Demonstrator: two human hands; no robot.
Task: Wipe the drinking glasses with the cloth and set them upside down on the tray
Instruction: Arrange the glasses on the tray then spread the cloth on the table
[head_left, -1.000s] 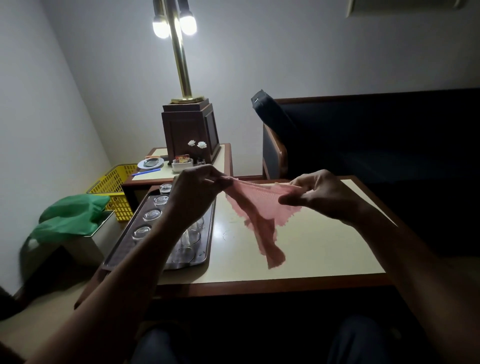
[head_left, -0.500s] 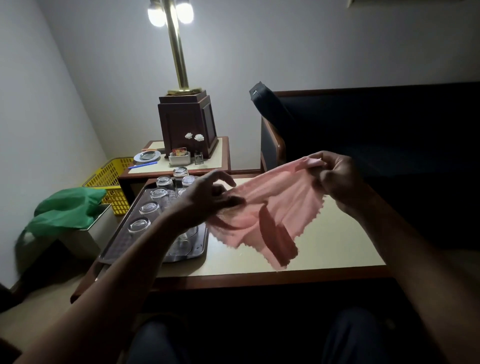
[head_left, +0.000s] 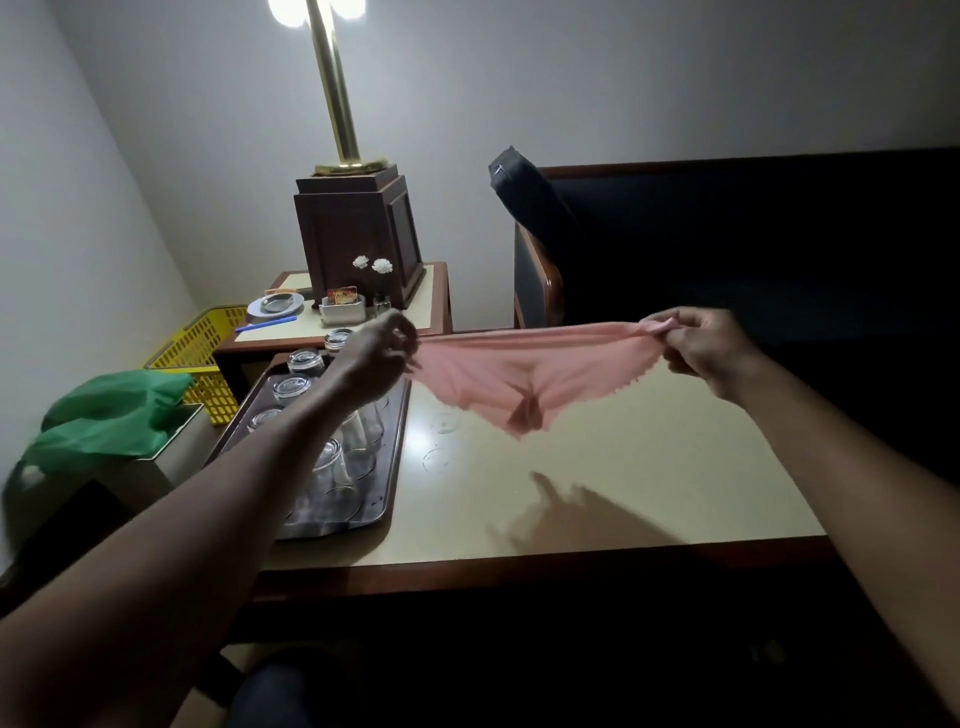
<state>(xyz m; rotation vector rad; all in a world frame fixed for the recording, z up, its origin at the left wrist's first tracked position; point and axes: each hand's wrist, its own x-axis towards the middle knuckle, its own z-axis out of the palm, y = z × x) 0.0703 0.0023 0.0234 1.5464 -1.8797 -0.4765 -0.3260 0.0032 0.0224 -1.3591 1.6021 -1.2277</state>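
A pink cloth (head_left: 524, 371) hangs stretched in the air above the table, sagging in the middle. My left hand (head_left: 371, 358) pinches its left corner and my right hand (head_left: 698, 348) pinches its right corner. Below my left forearm a dark tray (head_left: 395, 441) lies on the table's left side. Several clear drinking glasses (head_left: 297, 387) stand upside down on it in two rows; my arm hides part of them.
The cream table (head_left: 623, 483) has a wooden front edge. Behind it a side table (head_left: 431, 291) carries a lamp base, a dish and small items. A yellow basket (head_left: 200, 353) and a green bag (head_left: 111, 415) sit at the left. A dark sofa (head_left: 727, 244) fills the right.
My hands have moved apart, pulling the bunched cloth out into a taut band. My right hand went right, my left hand rose slightly over the tray.
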